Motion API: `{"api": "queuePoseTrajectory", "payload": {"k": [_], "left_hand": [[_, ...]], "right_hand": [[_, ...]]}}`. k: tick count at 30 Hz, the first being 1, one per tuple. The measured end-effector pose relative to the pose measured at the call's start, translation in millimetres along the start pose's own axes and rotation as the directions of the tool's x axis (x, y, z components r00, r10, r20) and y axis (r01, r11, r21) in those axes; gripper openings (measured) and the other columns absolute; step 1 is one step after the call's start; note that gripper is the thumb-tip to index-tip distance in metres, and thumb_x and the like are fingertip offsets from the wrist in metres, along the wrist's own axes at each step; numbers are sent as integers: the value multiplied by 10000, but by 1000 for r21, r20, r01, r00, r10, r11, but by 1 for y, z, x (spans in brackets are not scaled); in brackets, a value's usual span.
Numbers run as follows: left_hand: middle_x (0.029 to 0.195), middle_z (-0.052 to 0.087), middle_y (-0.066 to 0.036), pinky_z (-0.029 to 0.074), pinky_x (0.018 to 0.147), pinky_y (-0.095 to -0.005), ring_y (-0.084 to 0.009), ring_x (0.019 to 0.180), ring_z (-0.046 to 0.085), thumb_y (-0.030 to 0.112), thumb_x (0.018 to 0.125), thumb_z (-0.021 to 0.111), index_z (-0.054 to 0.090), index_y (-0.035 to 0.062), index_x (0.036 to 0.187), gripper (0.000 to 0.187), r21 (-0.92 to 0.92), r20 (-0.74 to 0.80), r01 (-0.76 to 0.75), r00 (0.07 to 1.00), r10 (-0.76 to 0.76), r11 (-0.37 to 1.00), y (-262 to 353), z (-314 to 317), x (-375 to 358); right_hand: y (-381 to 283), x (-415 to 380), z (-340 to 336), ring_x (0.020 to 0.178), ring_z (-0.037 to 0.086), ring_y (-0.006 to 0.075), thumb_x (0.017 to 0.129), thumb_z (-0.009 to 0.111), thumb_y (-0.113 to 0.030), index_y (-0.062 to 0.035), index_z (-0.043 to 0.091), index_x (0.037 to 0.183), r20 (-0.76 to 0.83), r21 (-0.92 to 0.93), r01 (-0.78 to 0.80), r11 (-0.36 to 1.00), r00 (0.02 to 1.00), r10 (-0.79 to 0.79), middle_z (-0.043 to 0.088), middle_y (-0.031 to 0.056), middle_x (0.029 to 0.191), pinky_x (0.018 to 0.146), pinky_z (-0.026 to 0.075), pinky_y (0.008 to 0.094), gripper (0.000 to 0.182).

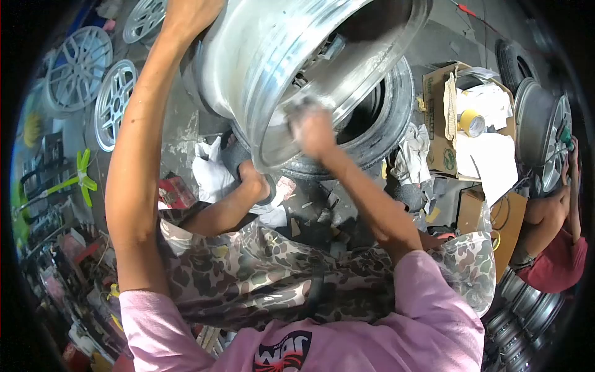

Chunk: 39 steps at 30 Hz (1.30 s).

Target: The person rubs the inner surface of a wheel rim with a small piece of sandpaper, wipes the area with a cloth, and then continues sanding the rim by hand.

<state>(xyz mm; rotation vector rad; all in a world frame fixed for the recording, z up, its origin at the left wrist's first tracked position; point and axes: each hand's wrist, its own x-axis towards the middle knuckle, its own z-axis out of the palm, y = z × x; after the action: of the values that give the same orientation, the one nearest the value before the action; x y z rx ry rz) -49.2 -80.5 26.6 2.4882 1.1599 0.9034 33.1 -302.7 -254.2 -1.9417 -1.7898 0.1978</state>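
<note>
A bare metal wheel rim [232, 68] is tilted, with its open barrel facing me, above a black tire [403, 93] lying on the floor. My left hand [193, 13] is at the rim's upper left edge; its fingers are cut off by the top of the view. Inside the barrel's near lip, my right hand [315, 131] is closed and blurred by motion. A greyish patch shows at its fingers against the metal, too smeared to name.
Spoked wheels [79, 68] stand at left beside a green fan-like object [83, 178]. At right are a cardboard box [439, 118] with paper and yellow tape [472, 123], and another person [555, 260] working on a wheel [536, 124]. Scraps litter the floor.
</note>
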Motion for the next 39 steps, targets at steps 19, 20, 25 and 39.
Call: {"api": "queuePoseTrajectory", "payload": {"k": [19,20,25,39], "left_hand": [[884,736,-170,484,839,-391,-236,861,665,658,1014,456,749,-27,1019,745,-44,87,104,991,-100,994,-42,-6,23],[884,736,-170,484,839,-391,-236,861,665,658,1014,456,749,-27,1019,745,-42,87,107,991,-103,993,-44,-5,25],[807,705,-189,487,783,-417,-255,792,651,642,1015,456,727,-42,947,738,-6,30,98,995,-98,995,-50,5,28],[952,746,-217,487,888,-427,-307,935,696,634,1020,434,735,-27,1050,727,21,0,-1,1000,1,1000,-54,6,31]], "right_hand": [[39,12,4,1132,589,327,877,699,-258,-92,698,1202,-58,229,286,930,958,-281,639,127,1172,998,476,460,365],[5,5,-8,1148,583,347,911,662,-261,-80,704,1177,-57,265,216,940,976,-208,632,152,1202,1016,477,456,325],[35,11,7,1129,594,343,930,639,-213,-85,697,1235,-98,279,259,925,965,-241,630,146,1193,991,511,431,337],[1,15,-20,1074,618,337,896,640,-151,-28,718,1057,-30,265,100,959,995,-95,676,165,1068,992,506,422,217]]}}
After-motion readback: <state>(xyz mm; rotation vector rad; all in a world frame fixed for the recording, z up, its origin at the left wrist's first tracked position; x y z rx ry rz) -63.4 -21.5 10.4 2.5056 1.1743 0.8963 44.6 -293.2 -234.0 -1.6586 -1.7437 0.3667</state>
